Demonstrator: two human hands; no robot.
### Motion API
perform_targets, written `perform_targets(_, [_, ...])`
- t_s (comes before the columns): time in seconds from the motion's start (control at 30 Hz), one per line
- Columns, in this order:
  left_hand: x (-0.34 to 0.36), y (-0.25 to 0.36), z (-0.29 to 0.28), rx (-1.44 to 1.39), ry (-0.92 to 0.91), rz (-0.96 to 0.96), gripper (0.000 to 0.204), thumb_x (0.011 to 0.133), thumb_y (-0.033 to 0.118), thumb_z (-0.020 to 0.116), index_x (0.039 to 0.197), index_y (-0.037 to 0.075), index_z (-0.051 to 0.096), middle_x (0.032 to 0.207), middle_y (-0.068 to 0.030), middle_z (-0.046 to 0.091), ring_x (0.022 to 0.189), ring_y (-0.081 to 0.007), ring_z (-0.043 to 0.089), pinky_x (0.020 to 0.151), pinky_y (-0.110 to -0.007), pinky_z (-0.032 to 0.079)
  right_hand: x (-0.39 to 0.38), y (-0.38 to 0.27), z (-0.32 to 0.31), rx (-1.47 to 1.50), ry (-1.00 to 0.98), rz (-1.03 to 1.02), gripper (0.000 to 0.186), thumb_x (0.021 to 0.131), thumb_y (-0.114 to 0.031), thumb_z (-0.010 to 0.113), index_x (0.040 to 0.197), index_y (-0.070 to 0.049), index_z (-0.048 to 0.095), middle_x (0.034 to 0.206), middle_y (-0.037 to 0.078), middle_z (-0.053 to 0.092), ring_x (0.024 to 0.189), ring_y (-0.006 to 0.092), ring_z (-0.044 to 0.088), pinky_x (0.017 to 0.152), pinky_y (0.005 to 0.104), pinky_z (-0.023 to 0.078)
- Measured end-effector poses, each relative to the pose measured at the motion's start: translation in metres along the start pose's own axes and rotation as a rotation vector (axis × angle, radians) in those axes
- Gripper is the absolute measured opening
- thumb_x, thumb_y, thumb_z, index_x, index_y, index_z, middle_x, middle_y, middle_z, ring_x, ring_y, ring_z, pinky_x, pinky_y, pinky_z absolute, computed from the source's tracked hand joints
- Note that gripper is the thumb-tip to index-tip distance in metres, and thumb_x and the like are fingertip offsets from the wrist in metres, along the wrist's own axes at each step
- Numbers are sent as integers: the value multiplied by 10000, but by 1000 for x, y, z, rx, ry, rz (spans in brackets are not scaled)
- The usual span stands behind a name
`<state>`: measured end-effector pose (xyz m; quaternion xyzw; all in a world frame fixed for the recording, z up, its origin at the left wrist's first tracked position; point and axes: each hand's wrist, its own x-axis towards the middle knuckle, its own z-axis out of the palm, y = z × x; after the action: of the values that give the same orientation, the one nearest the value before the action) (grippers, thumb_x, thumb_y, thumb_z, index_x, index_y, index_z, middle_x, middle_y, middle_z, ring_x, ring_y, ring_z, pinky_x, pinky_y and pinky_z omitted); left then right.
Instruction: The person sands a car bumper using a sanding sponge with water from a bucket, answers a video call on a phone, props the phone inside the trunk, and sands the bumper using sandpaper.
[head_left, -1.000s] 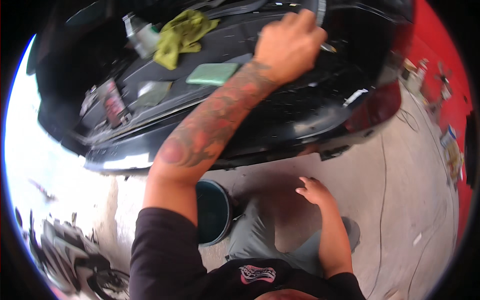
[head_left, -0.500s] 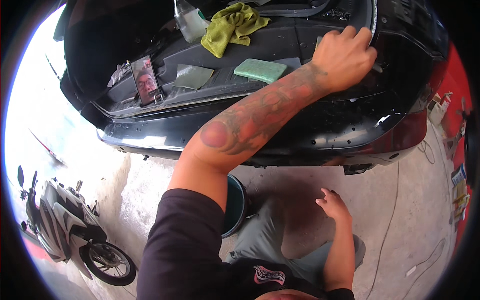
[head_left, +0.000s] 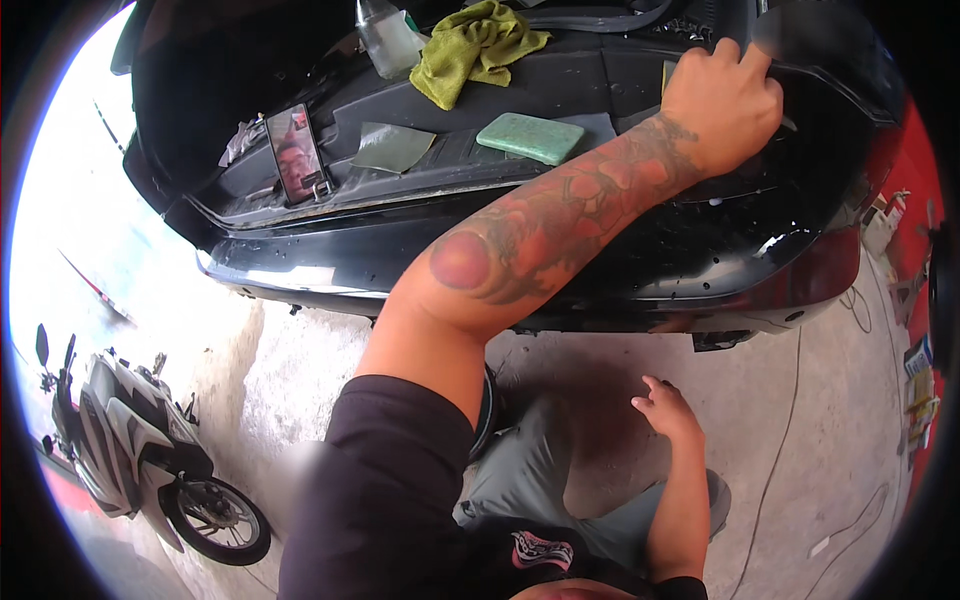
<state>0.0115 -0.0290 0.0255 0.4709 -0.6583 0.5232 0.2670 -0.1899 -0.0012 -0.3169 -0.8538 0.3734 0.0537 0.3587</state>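
Observation:
My left hand (head_left: 725, 105) reaches across to the right rear corner of a black car (head_left: 640, 265), its fingers curled down against the bodywork. What lies under those fingers is hidden. A thin light-coloured edge shows beside the knuckles. Left of the wrist, a pale green block (head_left: 530, 138) rests on the dark ledge, and a grey-green sheet like sandpaper (head_left: 393, 148) lies farther left. An olive cloth (head_left: 475, 55) is crumpled behind them, touching a clear bottle (head_left: 388, 42). Low over the floor, my right hand (head_left: 665, 405) holds nothing, with index finger and thumb apart.
A phone-like dark screen (head_left: 297, 155) leans at the ledge's left. Below my left arm stands a dark bucket (head_left: 486, 415), mostly covered. A grey-and-black motorbike (head_left: 150, 450) is parked at left. Cables (head_left: 775, 450) run over the concrete floor at right.
My left hand and forearm have shifted a little to the right along the car's corner, covering more of the bucket. The right hand stays where it was.

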Motion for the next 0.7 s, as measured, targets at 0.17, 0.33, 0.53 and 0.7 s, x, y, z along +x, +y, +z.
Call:
perform_targets(0.17, [-9, 0, -5, 5, -139, 10, 335, 593, 233, 849, 840, 64, 699, 953, -94, 614, 871, -278, 662, 634, -403, 573, 2, 5, 0, -14, 14, -13, 586, 937, -353, 640, 1435, -85, 486, 1382, 201, 563, 1275, 360, 537, 1058, 443, 446])
perform_targets(0.33, [-5, 4, -4, 16, -124, -24, 356, 599, 230, 865, 864, 64, 693, 956, -89, 633, 854, -282, 689, 612, -407, 572, 0, -1, 0, 22, -10, -12, 585, 938, -348, 641, 1432, -75, 487, 1378, 210, 564, 1277, 369, 534, 1059, 449, 444])
perform_targets(0.53, [-1, -2, -3, 0, -145, -8, 362, 604, 228, 864, 868, 60, 683, 936, -87, 647, 816, -277, 710, 605, -407, 570, 3, 5, 1, -15, 22, -24, 591, 936, -349, 644, 1433, -71, 485, 1374, 219, 563, 1281, 371, 531, 1060, 448, 444])
perform_targets(0.7, [-8, 3, -4, 10, -170, 3, 334, 646, 243, 843, 865, 51, 678, 950, -104, 653, 813, -294, 712, 603, -417, 569, 1, 0, 0, 11, 7, -13, 591, 934, -351, 648, 1429, -72, 490, 1375, 221, 562, 1283, 373, 529, 1061, 449, 443])
